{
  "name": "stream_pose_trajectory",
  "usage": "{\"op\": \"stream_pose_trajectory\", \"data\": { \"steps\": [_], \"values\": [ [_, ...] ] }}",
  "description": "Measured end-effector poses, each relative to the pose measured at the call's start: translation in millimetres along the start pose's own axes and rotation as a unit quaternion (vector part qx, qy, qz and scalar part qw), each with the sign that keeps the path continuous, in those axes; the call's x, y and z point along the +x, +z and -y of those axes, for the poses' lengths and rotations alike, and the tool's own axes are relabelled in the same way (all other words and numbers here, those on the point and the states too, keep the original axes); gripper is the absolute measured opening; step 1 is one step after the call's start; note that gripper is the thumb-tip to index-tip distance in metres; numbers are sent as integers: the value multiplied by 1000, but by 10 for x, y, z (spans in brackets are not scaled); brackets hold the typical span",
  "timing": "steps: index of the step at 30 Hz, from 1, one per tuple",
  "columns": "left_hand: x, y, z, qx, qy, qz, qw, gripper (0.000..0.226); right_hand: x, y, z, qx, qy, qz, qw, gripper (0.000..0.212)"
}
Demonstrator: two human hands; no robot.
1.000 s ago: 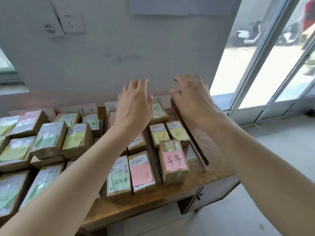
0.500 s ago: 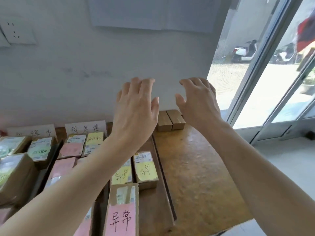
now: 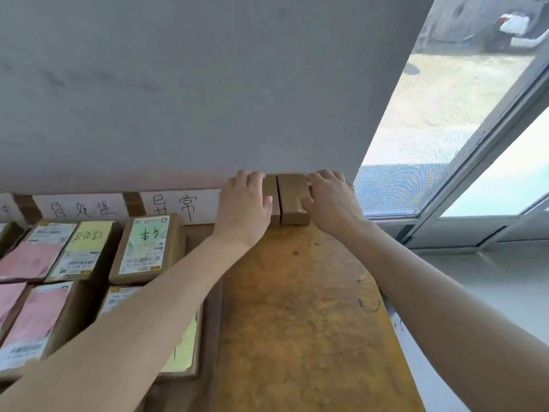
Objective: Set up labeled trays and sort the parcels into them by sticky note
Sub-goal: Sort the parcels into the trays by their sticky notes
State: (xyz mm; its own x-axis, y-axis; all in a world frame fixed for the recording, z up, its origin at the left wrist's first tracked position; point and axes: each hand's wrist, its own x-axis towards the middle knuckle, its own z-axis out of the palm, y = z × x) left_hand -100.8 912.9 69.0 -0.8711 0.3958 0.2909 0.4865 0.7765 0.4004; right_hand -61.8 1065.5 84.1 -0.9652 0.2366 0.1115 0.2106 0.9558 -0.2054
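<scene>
Two plain brown boxes stand side by side against the wall at the back of the wooden table (image 3: 297, 322). My left hand (image 3: 243, 206) lies over the left plain box (image 3: 272, 200), fingers bent over its far end. My right hand (image 3: 332, 200) grips the right plain box (image 3: 291, 197), thumb on its top and fingers curled behind it. Left of them, parcels fill the trays: one with a green note (image 3: 145, 245), one with a yellow note (image 3: 86, 248), and pink-noted ones (image 3: 29, 257). Handwritten paper labels (image 3: 175, 203) lean on the wall behind the trays.
A dark tray rim (image 3: 214, 292) runs along the right side of the parcels. The table's right edge (image 3: 395, 322) drops off toward a white sill and a large window (image 3: 445, 129). The grey wall rises directly behind the boxes.
Both hands have reached forward from mid-air and landed on the two plain boxes at the wall. My view has moved closer and to the right.
</scene>
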Motion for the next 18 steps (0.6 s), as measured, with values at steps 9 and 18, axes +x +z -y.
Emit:
{"op": "stream_pose_trajectory", "data": {
  "steps": [9,18],
  "values": [
    [458,937,295,38,-57,112,991,54,658,912,-412,2,-33,100,994,48],
    [775,1479,545,-21,-149,211,966,63,963,1424,-703,-29,-86,226,970,72]
  ]
}}
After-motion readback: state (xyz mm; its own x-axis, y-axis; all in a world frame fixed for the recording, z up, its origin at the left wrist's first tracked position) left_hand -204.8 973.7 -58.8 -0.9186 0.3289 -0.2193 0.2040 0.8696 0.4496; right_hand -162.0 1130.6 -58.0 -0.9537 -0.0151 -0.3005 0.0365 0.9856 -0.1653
